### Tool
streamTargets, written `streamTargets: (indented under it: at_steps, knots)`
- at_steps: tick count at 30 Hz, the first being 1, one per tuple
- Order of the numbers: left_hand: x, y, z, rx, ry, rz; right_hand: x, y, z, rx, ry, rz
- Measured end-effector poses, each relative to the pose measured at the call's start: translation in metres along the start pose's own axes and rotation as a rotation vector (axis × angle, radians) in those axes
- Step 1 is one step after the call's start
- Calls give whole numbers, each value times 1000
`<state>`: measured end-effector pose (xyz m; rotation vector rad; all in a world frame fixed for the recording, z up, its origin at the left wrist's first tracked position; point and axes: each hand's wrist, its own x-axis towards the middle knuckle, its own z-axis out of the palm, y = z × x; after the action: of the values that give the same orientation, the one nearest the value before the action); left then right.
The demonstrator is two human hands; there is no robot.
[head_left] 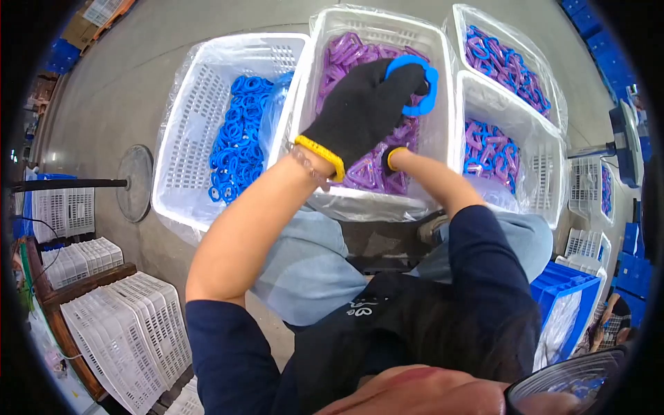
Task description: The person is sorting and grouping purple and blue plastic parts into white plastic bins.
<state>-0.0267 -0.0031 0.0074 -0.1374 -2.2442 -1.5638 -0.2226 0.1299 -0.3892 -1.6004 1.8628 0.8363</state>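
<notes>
My left hand (363, 107), in a black glove with a yellow cuff, reaches over the middle white crate (308, 104). Its fingers are closed on a blue plastic ring (430, 97) with a wavy outline, above the crate's far right part. Below lie many translucent purple plastic triangles (366, 173). My right hand (392, 150), also gloved with a yellow cuff, is down among the purple triangles, mostly covered by my left hand. Its fingers are hidden, so what they hold does not show.
Left stands a white crate (187, 131) of small blue rings (238, 138). To the right, two lined crates hold mixed purple and blue pieces (491, 155). Nested white baskets (131, 339) stand lower left, a blue bin (567, 297) lower right, and a round metal base (136, 183) with a pole at left.
</notes>
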Motion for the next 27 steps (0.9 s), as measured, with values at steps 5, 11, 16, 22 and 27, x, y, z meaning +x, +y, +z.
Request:
streamTargets:
  at_steps: [5, 11, 16, 22, 27]
  knots:
    - [-7, 15, -18, -22, -36, -118, 0, -47, -21, 102, 132, 171]
    - [-9, 10, -14, -231, 134, -228, -51, -41, -100, 208, 131, -45]
    - [-8, 7, -9, -102, 219, -116, -160, -21, -164, 1003, 827, -352]
    - [-3, 12, 9, 165, 203, 95, -356, -30, -230, 1752, 831, -363]
    - [-6, 25, 22, 264, 194, 200, -391, -62, -231, 2115, 909, -211]
